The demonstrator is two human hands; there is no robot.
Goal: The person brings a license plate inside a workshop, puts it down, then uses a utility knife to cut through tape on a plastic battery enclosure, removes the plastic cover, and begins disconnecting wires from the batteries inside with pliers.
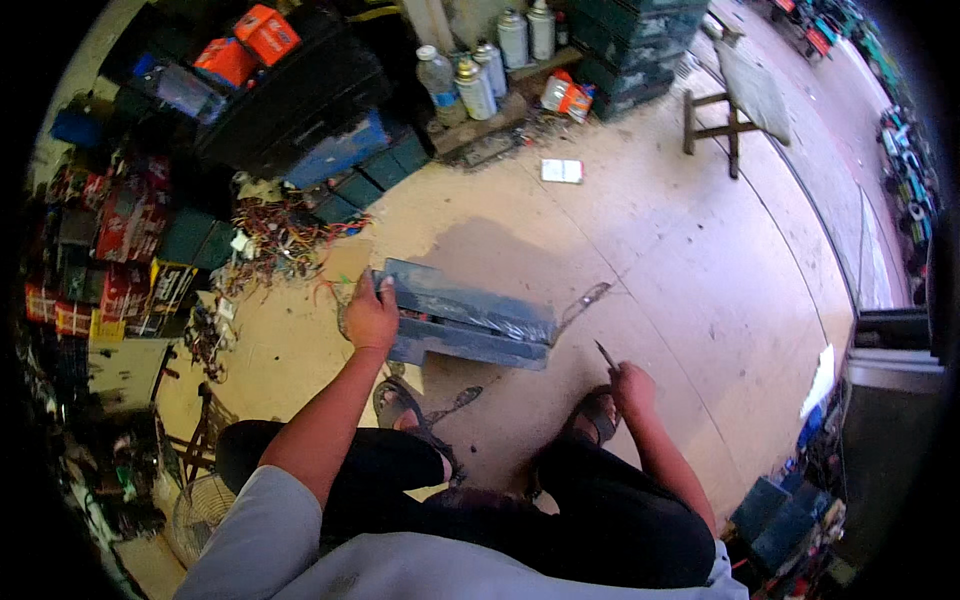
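A long grey-blue casing (450, 347) lies on the floor in front of my feet. A narrow gap runs along its length, and its right part has a shiny, plastic-like gleam. My left hand (372, 318) is closed around its left end, thumb on top. Off to the right, apart from the casing, my right hand (633, 388) grips a slim, dark, pointed tool (604, 352), perhaps a knife. The fingers hide its handle. A dark cord or strap (588, 298) extends from near the casing's right end.
Tangled wires (285, 225) lie left of the casing. Farther back are spray cans (475, 90), a plastic bottle (436, 75), a small white box (562, 171) and stacked dark blocks (625, 80). A folding stool (745, 100) stands at the far right. More dark blocks (775, 520) sit at lower right.
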